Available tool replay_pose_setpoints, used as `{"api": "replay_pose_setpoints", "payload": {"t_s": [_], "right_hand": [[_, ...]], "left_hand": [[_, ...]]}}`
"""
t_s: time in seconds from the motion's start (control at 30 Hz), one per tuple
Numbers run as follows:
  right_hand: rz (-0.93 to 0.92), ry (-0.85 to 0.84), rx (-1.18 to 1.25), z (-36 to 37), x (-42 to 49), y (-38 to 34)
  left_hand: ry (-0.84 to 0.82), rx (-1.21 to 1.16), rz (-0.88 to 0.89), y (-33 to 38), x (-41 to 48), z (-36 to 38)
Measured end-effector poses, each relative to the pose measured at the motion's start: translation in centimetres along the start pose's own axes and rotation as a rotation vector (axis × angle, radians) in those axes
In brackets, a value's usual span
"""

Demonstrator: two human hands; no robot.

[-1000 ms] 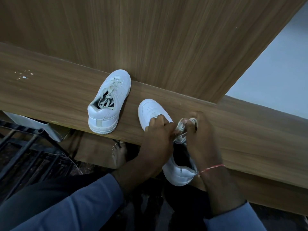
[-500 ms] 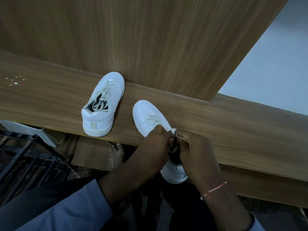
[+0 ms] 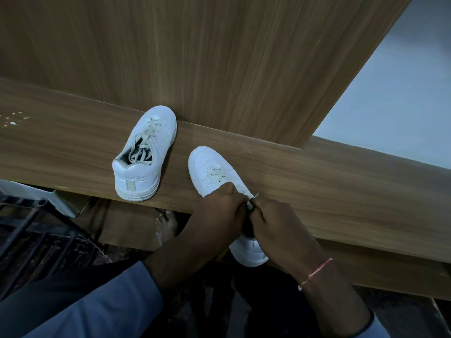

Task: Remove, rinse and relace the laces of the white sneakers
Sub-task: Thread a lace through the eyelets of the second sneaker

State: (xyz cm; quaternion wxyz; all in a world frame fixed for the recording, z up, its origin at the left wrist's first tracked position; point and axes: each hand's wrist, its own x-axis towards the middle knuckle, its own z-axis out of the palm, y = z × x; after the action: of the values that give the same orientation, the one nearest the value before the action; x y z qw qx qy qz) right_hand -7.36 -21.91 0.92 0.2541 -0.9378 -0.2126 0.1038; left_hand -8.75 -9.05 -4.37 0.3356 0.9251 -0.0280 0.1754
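Two white sneakers stand on a wooden ledge (image 3: pixel 317 181). The left sneaker (image 3: pixel 146 154) has loose grey-white laces hanging into its opening. The right sneaker (image 3: pixel 212 172) lies toe away from me, its heel (image 3: pixel 251 252) over the ledge's edge. Its lace (image 3: pixel 217 174) crosses the lowest eyelets. My left hand (image 3: pixel 222 211) and my right hand (image 3: pixel 275 223) meet over its tongue and pinch the lace ends (image 3: pixel 251 201) between fingertips. The sneaker's middle is hidden under my hands.
A vertical wooden panel (image 3: pixel 219 57) rises behind the ledge, the left sneaker's toe touching it. A pale wall (image 3: pixel 395 106) shows at right. Below the ledge are a bare foot (image 3: pixel 168 225), dark metal bars (image 3: pixel 36 228) at left and dark floor.
My hands came down from the raised lace loops to the shoe's tongue and closed together on the lace ends. The lower lacing near the toe is now uncovered.
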Motion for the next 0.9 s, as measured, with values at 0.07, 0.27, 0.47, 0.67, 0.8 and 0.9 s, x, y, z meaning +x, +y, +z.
{"api": "replay_pose_setpoints", "payload": {"t_s": [0.07,0.27,0.47,0.67,0.8,0.9], "right_hand": [[0.021,0.013,-0.011,-0.1,0.3,-0.3],[0.143,0.131,-0.167,0.6,1.5,-1.3],[0.026,0.088,-0.282,0.4,1.2,-0.9],[-0.001,-0.045,-0.104,0.4,0.6,-0.3],[0.138,-0.074,-0.041,2.4,1.6,-1.7],[0.169,-0.089,-0.062,2.4,1.9,-1.2]], "left_hand": [[-0.023,-0.069,-0.057,0.5,-0.2,-0.2],[-0.108,-0.294,-0.279,1.0,0.2,-0.9],[-0.155,-0.157,-0.288,0.7,0.4,-1.6],[-0.053,-0.113,-0.382,0.1,0.8,-0.6],[-0.092,0.051,-0.363,0.5,1.0,0.1],[-0.094,0.000,-0.412,0.7,0.8,0.0]]}}
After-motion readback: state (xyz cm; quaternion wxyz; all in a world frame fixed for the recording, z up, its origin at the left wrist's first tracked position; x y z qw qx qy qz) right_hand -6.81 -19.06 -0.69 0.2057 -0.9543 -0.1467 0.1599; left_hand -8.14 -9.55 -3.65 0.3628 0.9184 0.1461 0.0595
